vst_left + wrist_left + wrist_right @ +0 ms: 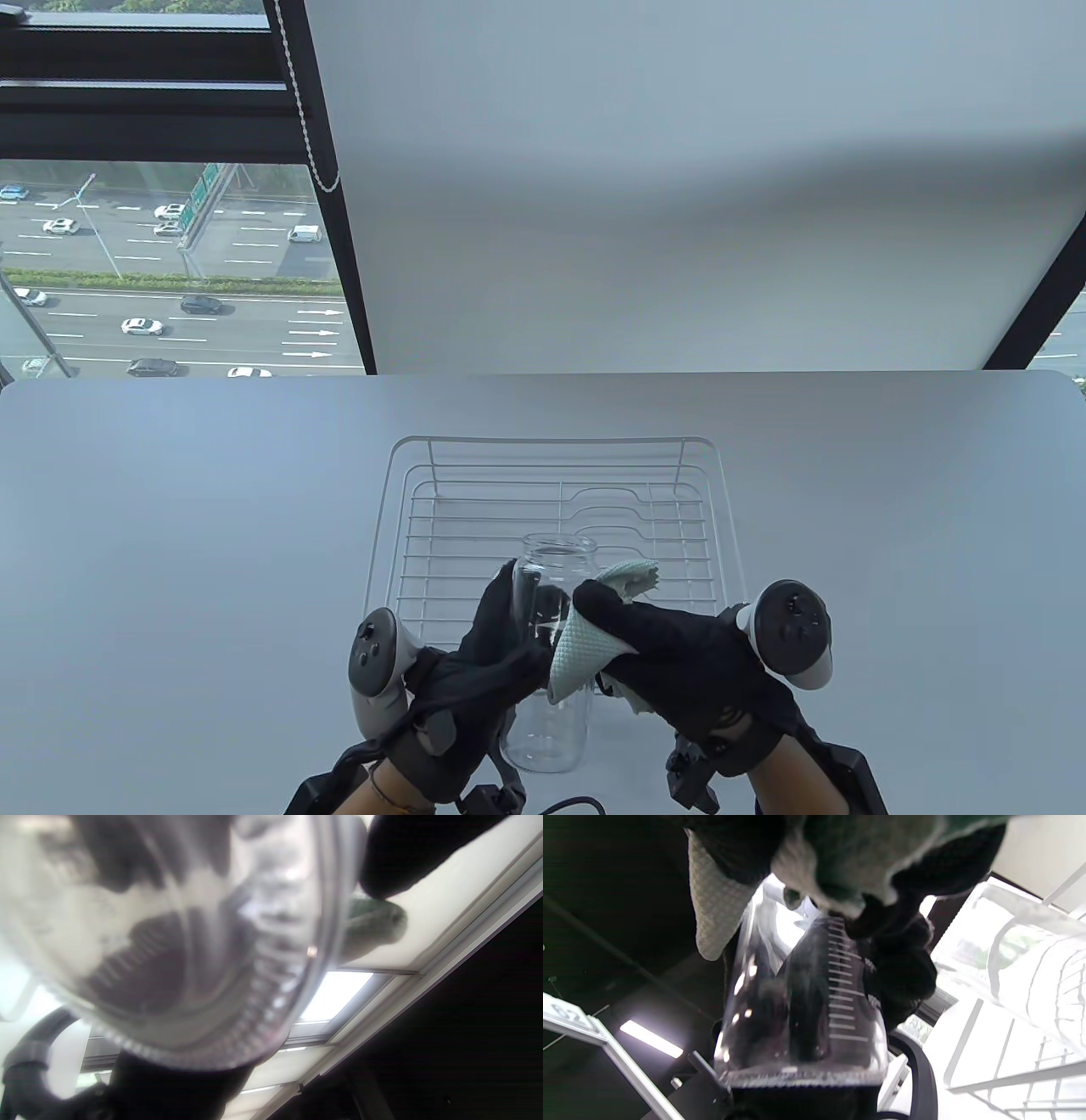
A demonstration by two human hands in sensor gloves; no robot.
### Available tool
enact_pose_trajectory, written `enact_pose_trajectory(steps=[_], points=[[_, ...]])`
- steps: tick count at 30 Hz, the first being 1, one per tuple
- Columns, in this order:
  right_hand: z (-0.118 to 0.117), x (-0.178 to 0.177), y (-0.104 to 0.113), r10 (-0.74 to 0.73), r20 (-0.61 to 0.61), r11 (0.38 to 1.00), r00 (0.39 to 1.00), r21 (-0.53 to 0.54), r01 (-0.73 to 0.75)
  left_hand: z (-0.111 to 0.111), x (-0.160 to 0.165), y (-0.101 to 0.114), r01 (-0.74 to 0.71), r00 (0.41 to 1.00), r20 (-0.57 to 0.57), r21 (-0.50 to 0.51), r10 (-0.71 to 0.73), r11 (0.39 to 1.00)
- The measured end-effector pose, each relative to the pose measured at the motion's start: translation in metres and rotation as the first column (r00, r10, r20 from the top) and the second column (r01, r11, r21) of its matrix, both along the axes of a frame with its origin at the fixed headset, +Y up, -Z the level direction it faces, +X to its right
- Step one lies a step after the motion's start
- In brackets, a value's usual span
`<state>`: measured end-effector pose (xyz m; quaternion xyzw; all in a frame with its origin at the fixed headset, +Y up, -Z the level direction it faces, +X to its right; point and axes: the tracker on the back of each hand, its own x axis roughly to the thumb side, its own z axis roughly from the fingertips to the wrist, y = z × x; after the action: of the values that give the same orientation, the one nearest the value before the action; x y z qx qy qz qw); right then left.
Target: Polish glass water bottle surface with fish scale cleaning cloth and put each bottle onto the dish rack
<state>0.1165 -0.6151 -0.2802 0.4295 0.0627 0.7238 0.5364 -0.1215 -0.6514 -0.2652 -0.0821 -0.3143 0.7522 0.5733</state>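
My left hand (475, 671) wraps its fingers around the glass bottle (547, 679), holding it upright, lifted off the bench (187, 526) just in front of the dish rack (407, 543). My right hand (670, 654) grips the pale green cloth (577, 649) and presses it against the bottle's right side. Through the right wrist view I see white graduation marks (846, 988) on the glass.

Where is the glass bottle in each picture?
Table view: the glass bottle is at bottom centre, between both hands, in front of the dish rack.
Left wrist view: its blurry round bottom fills the left side.
Right wrist view: it stands in the middle, showing measuring marks.
Shared landmark: the green cleaning cloth against the bottle.
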Motion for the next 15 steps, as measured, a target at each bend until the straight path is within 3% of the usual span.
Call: enact_pose_trajectory(steps=[3, 4, 6, 8, 10, 11, 13, 15], points=[[0.002, -0.014, -0.005, 0.152, -0.316, 0.979, 0.937, -0.080, -0.186, 0.000, -0.004, 0.002, -0.009, 0.998, -0.069, 0.019, 0.011, 1.000], [0.002, -0.015, -0.007, 0.142, -0.341, 0.979, 0.929, -0.091, -0.183, -0.001, -0.005, 0.002, 0.002, 0.997, -0.080, 0.027, 0.000, 1.000], [0.000, -0.015, -0.006, 0.100, -0.288, 0.989, 0.952, -0.072, -0.126, 0.000, -0.006, 0.001, 0.008, 0.999, -0.041, 0.019, -0.008, 1.000], [-0.003, -0.005, -0.003, 0.030, -0.118, 0.999, 0.993, -0.040, -0.035, -0.001, -0.005, 0.002, 0.015, 1.000, -0.009, 0.021, -0.015, 1.000], [-0.003, 0.005, -0.002, -0.057, 0.088, 0.998, 0.994, 0.001, 0.057, -0.001, -0.001, 0.003, 0.053, 0.996, 0.069, 0.034, -0.055, 0.998], [-0.002, 0.006, -0.001, -0.069, 0.111, 0.998, 0.991, 0.024, 0.066, -0.001, 0.001, 0.003, 0.051, 0.995, 0.085, 0.037, -0.054, 0.998], [-0.002, 0.004, 0.000, -0.015, 0.008, 1.000, 1.000, 0.006, 0.015, 0.000, 0.000, 0.002, 0.013, 1.000, 0.027, 0.021, -0.014, 1.000], [-0.001, -0.006, -0.003, 0.059, -0.187, 0.997, 0.981, -0.047, -0.069, -0.001, -0.003, 0.002, -0.036, 0.999, -0.017, 0.030, 0.037, 0.999]])
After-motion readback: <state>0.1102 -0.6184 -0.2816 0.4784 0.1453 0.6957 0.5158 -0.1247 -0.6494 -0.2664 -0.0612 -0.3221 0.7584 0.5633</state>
